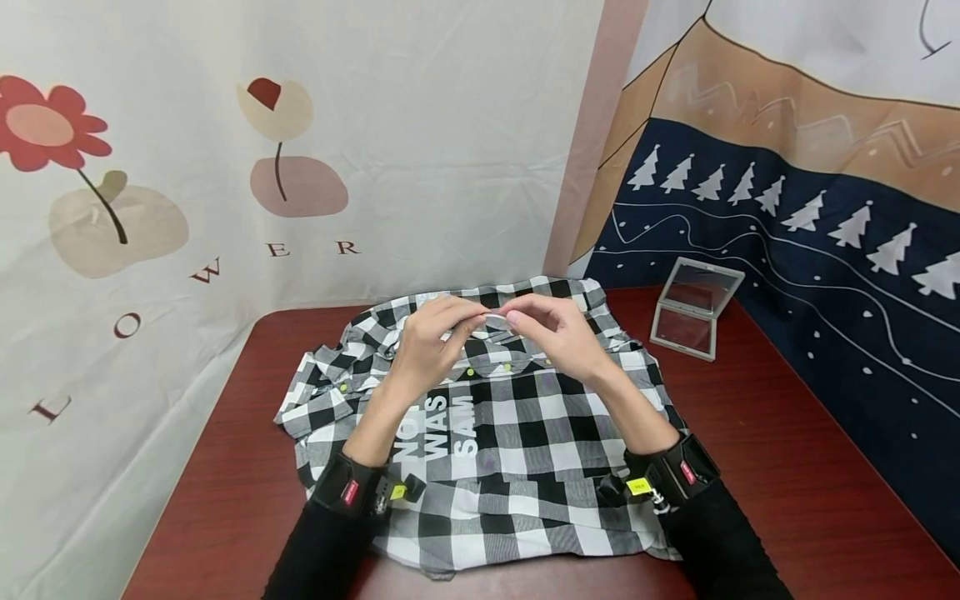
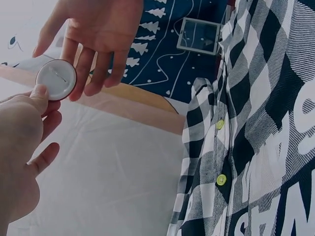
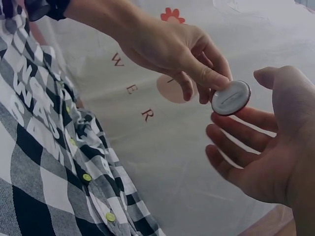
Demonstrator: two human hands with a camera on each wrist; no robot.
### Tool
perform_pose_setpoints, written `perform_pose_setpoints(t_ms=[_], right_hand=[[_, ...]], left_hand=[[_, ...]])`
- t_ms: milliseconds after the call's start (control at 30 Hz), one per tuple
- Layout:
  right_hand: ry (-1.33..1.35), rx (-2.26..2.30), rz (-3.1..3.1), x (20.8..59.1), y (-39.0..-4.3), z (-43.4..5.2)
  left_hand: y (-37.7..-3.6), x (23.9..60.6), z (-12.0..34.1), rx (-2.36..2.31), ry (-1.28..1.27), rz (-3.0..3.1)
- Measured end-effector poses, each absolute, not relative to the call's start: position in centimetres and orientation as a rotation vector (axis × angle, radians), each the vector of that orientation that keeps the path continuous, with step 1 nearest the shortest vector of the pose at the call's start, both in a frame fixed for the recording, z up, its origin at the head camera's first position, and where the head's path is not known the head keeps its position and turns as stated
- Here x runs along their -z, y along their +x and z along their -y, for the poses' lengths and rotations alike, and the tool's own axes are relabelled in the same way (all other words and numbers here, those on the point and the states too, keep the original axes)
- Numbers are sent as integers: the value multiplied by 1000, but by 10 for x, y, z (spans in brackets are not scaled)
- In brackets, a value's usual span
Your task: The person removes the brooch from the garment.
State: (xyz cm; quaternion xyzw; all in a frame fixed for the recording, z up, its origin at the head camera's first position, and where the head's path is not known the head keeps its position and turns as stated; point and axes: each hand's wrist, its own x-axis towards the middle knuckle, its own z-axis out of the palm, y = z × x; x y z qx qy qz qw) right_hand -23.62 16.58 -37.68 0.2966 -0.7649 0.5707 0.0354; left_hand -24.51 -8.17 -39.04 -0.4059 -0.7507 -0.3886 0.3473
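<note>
A round pin-back button badge (image 2: 57, 79) shows its white back, with a thin pin across it and a reddish rim. My left hand (image 1: 432, 336) pinches it at the edge, thumb on the back. Close by on the other side, my right hand (image 3: 280, 142) has its fingers spread and its thumb apart from the badge; whether a fingertip touches the rim I cannot tell. Under both hands a black-and-white checked shirt (image 1: 525, 417) lies on the table, with white lettering and yellow-green buttons (image 2: 221, 179).
On the reddish-brown table (image 1: 780, 433), a small unfolded mirror case (image 1: 684, 332) lies right of the shirt. Behind stand a pale curtain (image 1: 450, 150) with flower prints and a dark blue cloth (image 1: 825, 275) with white trees.
</note>
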Motion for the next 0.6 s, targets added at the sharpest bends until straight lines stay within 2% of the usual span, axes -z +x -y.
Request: perform_pose_setpoints(t_ms=[600], right_hand=[[916,-1791,2501,374,-238,-167]], left_hand=[[-248,394,82,819,-1077,1885]])
